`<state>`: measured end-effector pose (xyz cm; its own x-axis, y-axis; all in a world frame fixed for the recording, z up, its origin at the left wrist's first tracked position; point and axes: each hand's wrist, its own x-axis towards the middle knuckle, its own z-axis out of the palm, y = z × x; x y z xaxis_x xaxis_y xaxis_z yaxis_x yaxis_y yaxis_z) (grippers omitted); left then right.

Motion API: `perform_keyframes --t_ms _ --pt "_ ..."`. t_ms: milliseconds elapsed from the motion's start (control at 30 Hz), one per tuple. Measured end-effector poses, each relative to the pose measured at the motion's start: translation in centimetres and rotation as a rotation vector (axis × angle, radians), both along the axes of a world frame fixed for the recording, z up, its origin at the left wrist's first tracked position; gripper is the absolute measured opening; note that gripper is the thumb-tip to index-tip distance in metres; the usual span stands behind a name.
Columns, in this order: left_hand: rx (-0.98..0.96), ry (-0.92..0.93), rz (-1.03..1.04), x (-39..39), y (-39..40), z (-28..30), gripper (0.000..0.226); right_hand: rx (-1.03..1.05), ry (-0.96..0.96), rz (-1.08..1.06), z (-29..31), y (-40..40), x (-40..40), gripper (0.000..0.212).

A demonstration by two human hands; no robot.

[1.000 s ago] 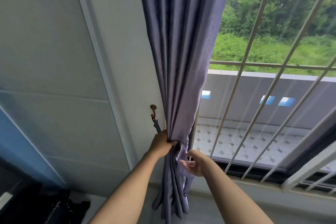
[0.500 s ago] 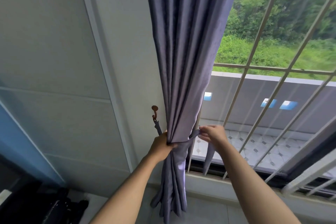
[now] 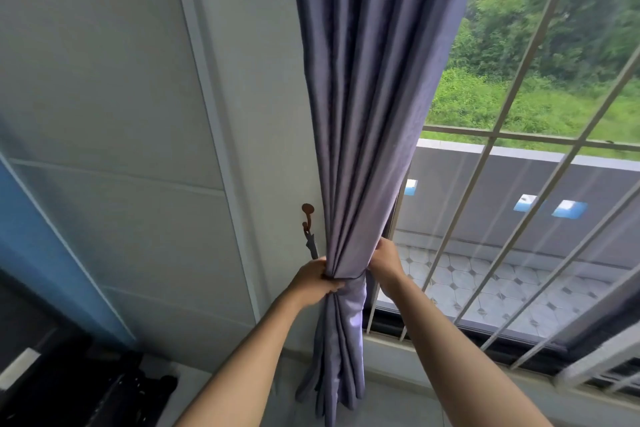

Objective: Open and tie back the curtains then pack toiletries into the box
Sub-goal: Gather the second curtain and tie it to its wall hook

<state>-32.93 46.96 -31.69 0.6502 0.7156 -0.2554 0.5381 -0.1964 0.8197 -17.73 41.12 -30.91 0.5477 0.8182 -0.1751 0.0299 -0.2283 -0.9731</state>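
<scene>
Left hand (image 3: 313, 282): fingers curled tight round the gathered curtain (image 3: 367, 107), gripping it from the wall side at the pinch point; thumb side toward the fabric, knuckles up; forearm ran down to the bottom edge of the view. Right hand (image 3: 386, 258): fingers curled into the curtain's window-side edge, just above and right of the left hand; it held fabric, possibly the tieback band (image 3: 349, 279) too, couldn't tell which; fingertips were hidden behind the folds. The two hands sat on opposite sides of the bundle, close but not touching.

Tieback band: a darker strip wrapped across the front of the bundle between the hands; its ends were hidden.

Curtain: grey-purple, drawn to the left side of the window, hanging in vertical folds from the top of the view, cinched at hand level, flaring again below and ending just above the floor by the sill.

Wall hook (image 3: 307, 218): brown, on the wall just left of the curtain, above the left hand; a dark strap (image 3: 311, 246) hung from it down toward that hand.

Window bars (image 3: 485, 163): pale metal grid right of the curtain; beyond them a tiled balcony floor (image 3: 485, 291), a grey parapet and green vegetation.

Lower-left corner: dark objects (image 3: 114, 392) on the floor, blurred, couldn't identify. No toiletries or box in view.
</scene>
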Motion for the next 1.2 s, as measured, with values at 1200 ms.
perform_keyframes --t_ms 1200 --pt "-0.735 -0.438 0.372 1.8 0.1 -1.0 0.012 0.078 -0.224 0.008 -1.7 -4.8 -3.3 0.042"
